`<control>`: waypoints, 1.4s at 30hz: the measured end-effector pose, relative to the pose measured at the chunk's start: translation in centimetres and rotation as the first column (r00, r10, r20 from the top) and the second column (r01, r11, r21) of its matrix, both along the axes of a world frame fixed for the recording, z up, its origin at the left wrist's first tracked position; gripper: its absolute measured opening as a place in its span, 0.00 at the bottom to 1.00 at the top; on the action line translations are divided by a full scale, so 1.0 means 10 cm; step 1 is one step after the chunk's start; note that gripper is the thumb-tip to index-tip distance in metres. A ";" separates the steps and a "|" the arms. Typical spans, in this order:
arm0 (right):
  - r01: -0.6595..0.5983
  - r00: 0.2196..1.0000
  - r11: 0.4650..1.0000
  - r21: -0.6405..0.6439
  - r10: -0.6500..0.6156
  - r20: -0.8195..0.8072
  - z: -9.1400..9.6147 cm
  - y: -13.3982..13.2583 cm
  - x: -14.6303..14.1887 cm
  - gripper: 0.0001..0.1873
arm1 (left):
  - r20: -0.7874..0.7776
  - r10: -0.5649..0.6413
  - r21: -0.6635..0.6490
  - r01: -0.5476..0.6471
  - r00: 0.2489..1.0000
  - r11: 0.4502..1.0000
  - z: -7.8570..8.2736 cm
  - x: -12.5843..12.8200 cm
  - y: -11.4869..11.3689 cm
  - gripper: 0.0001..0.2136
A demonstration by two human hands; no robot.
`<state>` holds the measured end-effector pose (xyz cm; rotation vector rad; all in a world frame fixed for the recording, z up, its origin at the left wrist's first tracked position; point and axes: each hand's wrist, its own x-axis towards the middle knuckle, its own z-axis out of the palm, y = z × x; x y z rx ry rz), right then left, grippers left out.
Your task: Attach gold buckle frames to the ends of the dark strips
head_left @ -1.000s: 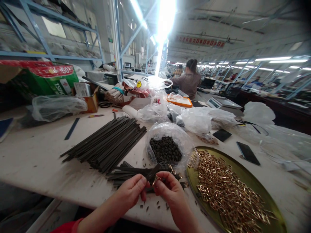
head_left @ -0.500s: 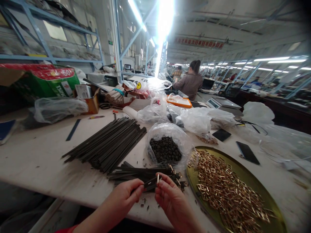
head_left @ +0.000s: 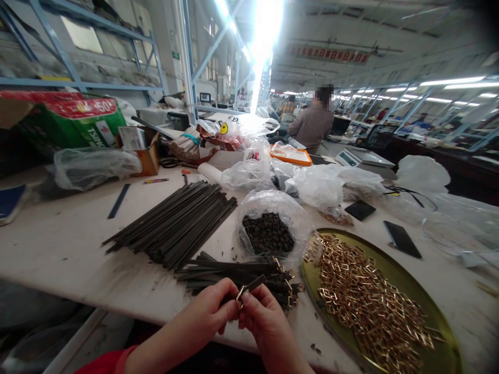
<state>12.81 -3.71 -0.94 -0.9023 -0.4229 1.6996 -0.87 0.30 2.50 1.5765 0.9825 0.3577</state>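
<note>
My left hand (head_left: 218, 306) and my right hand (head_left: 267, 314) meet at the table's near edge, both with fingers pinched. Between their fingertips is a gold rectangular buckle (head_left: 240, 297). A black strap (head_left: 255, 283) is at the buckle, one end sticking out above my right fingers; the fingers cover the rest. Just beyond lies a small pile of black straps with gold buckles (head_left: 230, 269) on their right ends. A larger stack of plain black straps (head_left: 175, 223) lies to the left. Loose gold buckles (head_left: 362, 291) fill a round gold-coloured tray (head_left: 444, 337) on the right.
An open clear plastic bag (head_left: 300, 221) holds small black pieces (head_left: 267, 234) behind the hands. Farther back are white plastic bags (head_left: 317, 184), a phone (head_left: 402, 239), a scale (head_left: 366, 158) and an orange tray (head_left: 290, 156). A green and red box (head_left: 81, 122) stands left. Another person (head_left: 314, 124) is beyond the table.
My hands have come together. The buckle, held upright in my right fingers before, is now lower and left, against my left fingertips, with a strap end showing on its right side.
</note>
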 end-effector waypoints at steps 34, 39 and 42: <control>-0.363 0.584 0.841 0.402 -0.131 0.801 -0.17 0.05 0.30 0.02 | -0.079 0.118 0.032 -0.116 0.990 0.993 -0.21 0.04 0.03 0.10; -0.285 0.630 0.907 0.310 -0.067 0.774 -0.25 0.09 0.32 0.06 | -0.078 0.121 0.007 -0.121 0.990 0.993 -0.23 0.09 0.04 0.11; -0.286 0.669 0.899 0.333 -0.062 0.741 -0.24 0.09 0.33 0.05 | -0.048 0.135 -0.021 -0.136 0.990 0.990 -0.22 0.10 0.04 0.11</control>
